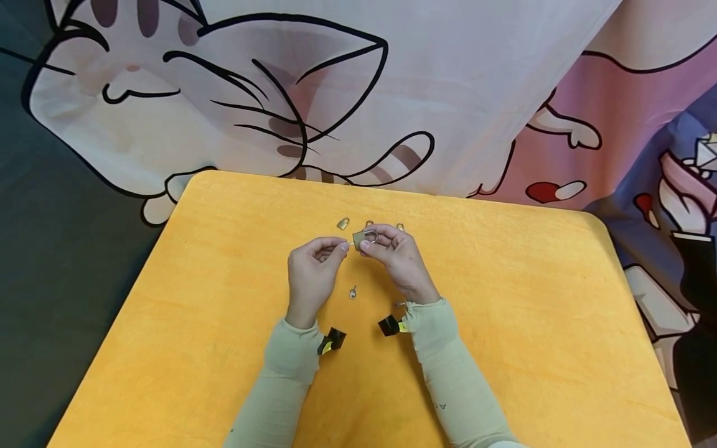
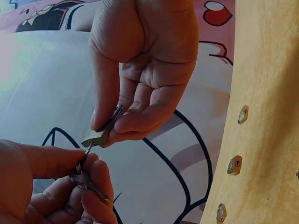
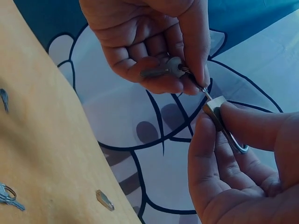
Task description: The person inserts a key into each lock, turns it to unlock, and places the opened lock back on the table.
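My left hand [image 1: 313, 272] pinches a small key [image 3: 207, 93] whose blade enters the bottom of a brass padlock [image 1: 360, 240]. Thumb and fingers of my right hand [image 1: 400, 260] grip that padlock by its body, the metal shackle [image 3: 239, 145] pointing away from the key. A second key [image 3: 156, 72] hangs on the same ring, against the left fingers. Both hands are raised over the table, close together. Beyond them lie three more small padlocks, among them one at the left [image 1: 343, 223] and one at the right [image 1: 400, 227], the middle one partly hidden by my right hand.
On the yellow table [image 1: 532, 323], a ring of keys [image 1: 353, 292] lies between my forearms. Another small metal piece [image 1: 400, 303] shows beside my right wrist. A cartoon-printed cloth [image 1: 476, 81] hangs behind the table's far edge. Black wrist cameras sit on both sleeves.
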{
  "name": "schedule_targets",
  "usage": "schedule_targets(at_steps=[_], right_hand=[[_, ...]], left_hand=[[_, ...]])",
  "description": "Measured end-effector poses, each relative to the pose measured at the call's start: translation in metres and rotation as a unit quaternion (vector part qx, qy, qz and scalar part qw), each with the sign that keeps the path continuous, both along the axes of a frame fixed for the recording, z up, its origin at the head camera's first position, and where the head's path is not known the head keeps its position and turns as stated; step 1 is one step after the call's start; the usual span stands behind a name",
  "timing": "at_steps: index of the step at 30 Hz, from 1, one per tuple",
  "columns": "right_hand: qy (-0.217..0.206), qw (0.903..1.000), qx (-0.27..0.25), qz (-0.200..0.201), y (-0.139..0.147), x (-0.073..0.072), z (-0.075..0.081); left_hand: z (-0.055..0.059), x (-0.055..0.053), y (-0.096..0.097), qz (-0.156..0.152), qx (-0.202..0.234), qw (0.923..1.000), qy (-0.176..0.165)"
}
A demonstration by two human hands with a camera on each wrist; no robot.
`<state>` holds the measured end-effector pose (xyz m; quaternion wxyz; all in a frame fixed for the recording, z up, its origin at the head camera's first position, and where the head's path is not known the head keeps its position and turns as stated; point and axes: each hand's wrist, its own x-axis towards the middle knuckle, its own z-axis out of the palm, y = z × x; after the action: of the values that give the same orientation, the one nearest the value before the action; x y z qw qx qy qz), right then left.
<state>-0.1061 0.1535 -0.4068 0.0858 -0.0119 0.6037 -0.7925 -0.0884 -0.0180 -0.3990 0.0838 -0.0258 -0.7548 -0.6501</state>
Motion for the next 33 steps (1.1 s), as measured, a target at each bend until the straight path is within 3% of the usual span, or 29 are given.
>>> schedule_targets(at_steps=[23, 33], right_hand=[[-0.012, 0.9998, 0.018, -0.004, 0.0010, 0.0002, -0.0018], [0.000, 0.9998, 0.019, 0.002, -0.0007, 0.0003, -0.0020]], left_hand=[[-0.0014, 0.0012, -0.0012, -0.004, -0.010, 0.9999, -0.002], [-0.0023, 0.0002, 0.0027, -0.010, 0.007, 0.9999, 0.000]])
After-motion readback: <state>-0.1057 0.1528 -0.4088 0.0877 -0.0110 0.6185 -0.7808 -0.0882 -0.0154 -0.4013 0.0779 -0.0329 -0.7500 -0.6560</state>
